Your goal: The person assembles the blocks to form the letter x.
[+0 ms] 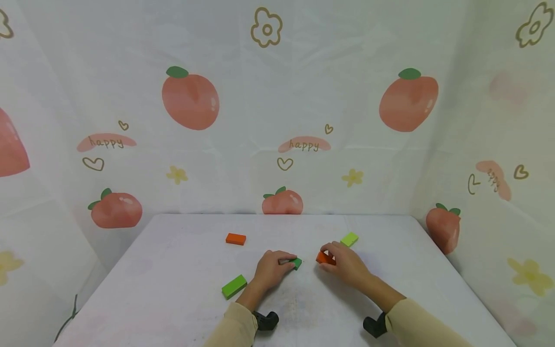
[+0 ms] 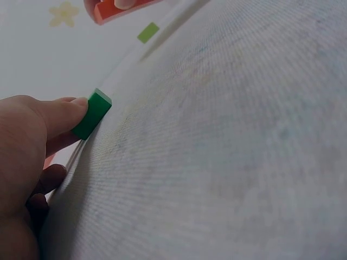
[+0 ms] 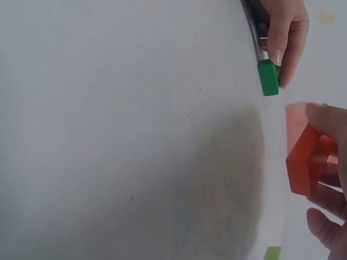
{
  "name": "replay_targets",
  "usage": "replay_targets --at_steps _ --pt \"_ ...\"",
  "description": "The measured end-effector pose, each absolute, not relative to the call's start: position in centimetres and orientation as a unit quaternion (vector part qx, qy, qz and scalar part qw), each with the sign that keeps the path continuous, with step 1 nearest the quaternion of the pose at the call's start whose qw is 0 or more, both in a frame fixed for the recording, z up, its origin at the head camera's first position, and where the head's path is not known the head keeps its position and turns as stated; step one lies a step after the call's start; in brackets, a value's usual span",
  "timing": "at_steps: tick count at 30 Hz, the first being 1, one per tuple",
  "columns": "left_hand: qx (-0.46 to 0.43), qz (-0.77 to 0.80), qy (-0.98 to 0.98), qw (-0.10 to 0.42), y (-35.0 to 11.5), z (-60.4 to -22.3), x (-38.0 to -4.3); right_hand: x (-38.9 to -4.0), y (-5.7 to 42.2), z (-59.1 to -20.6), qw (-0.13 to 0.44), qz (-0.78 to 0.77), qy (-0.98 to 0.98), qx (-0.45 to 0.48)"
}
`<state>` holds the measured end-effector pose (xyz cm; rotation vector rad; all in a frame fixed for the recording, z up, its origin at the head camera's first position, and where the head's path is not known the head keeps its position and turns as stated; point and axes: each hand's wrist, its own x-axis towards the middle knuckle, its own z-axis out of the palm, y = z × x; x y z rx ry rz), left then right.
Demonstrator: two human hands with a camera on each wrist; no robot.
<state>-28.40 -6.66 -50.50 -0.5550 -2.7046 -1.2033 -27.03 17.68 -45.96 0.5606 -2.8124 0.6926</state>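
Near the middle of the table my left hand (image 1: 271,271) pinches a dark green block (image 1: 297,263) between thumb and fingers. In the left wrist view this green block (image 2: 93,115) is low, at the cloth surface. To the right, my right hand (image 1: 347,262) grips an orange block (image 1: 324,258) between thumb and fingers. The right wrist view shows that orange block (image 3: 304,162) held up above the cloth, tilted, with a shadow below. The two held blocks are a short gap apart, the orange one to the right of the green one.
A second orange block (image 1: 236,239) lies at the back left of the white table (image 1: 182,270). A light green block (image 1: 234,286) rests left of my left wrist, and a yellow-green block (image 1: 349,239) lies just behind my right hand. A patterned curtain (image 1: 234,168) stands behind the table.
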Motion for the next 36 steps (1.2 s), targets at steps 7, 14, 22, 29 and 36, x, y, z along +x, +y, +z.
replay_targets --at_steps 7,14,22,29,36 --pt "-0.180 -0.397 -0.898 0.059 -6.7 -50.5 -28.5 -27.4 17.5 -46.3 0.127 0.241 -0.939 0.211" --pt "-0.179 -0.393 -0.900 0.055 -6.7 -50.4 -28.5 -27.8 17.1 -47.1 0.146 0.242 -0.933 0.223" --pt "-0.186 -0.389 -0.900 0.064 -6.7 -50.6 -28.6 -28.0 16.5 -47.4 0.151 0.236 -0.932 0.232" --pt "-0.187 -0.386 -0.901 0.069 -6.8 -50.6 -28.5 -28.1 16.0 -47.7 0.152 0.232 -0.927 0.254" --pt "-0.188 -0.386 -0.900 0.069 -6.8 -50.7 -28.6 -28.2 15.6 -47.7 0.126 0.226 -0.932 0.253"
